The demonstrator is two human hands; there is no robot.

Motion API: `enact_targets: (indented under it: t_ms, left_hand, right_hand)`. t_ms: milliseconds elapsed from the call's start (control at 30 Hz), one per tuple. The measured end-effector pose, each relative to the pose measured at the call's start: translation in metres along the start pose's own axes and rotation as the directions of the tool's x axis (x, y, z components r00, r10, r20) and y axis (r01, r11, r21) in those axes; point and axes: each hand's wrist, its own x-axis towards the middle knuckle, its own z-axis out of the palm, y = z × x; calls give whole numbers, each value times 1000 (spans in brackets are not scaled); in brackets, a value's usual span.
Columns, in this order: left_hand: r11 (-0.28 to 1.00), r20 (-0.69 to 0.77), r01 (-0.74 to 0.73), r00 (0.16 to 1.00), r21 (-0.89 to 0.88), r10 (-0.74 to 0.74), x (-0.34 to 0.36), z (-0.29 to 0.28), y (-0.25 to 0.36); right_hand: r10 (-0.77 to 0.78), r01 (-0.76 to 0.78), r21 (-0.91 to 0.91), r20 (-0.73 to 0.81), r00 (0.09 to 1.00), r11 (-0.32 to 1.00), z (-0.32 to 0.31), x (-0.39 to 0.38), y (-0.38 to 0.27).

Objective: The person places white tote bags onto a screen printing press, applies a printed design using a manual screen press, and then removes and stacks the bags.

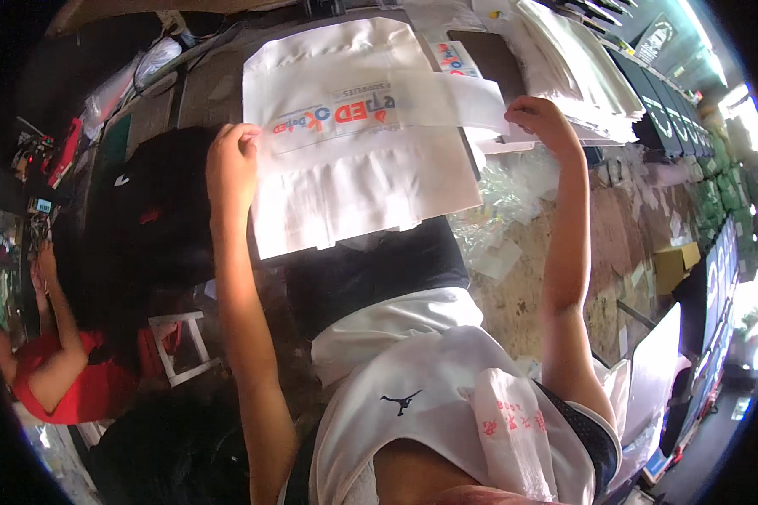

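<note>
A white bag-like piece (354,189) with red and blue printed lettering lies spread out in front of me. At its left edge my left hand (234,160) has its fingers curled in, pinching the border. A clear, milky film sheet (455,99) lies across the print, and its right part sticks out past the white piece. My right hand (547,122) is closed on the right end of that film, thumb and fingers pressed together. Whether the film's left part touches the white piece cannot be made out.
A stack of white pieces (564,63) stands at the far right, with crumpled clear plastic (514,194) nearer me. Another printed sheet (453,57) shows behind the film. Black cloth (156,210) is heaped at left. Farther left, a person in red (76,370) works beside a white stool frame (181,349).
</note>
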Motion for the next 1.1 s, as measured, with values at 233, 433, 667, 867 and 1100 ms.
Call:
enact_targets:
  t_ms: [233,433,667,867,1100]
  left_hand:
    - [994,-3,-2,1000,113,2,0,-2,5]
    - [978,-22,-10,1000,207,15,3,-2,27]
    - [975,-17,-146,988,166,151,-12,0,45]
    - [675,244,-236,808,-700,536,-56,-57,191]
    - [352,57,-306,679,-885,732,-60,-115,247]
  right_hand:
    - [2,-2,0,-43,999,1000,-6,-24,13]
    - [88,-80,89,-92,992,993,-35,-49,67]
    - [186,-79,445,-201,962,892,-21,-127,73]
    - [256,-258,-20,-75,964,966,37,-138,95]
    - [142,-170,-147,-184,973,974,108,-108,81]
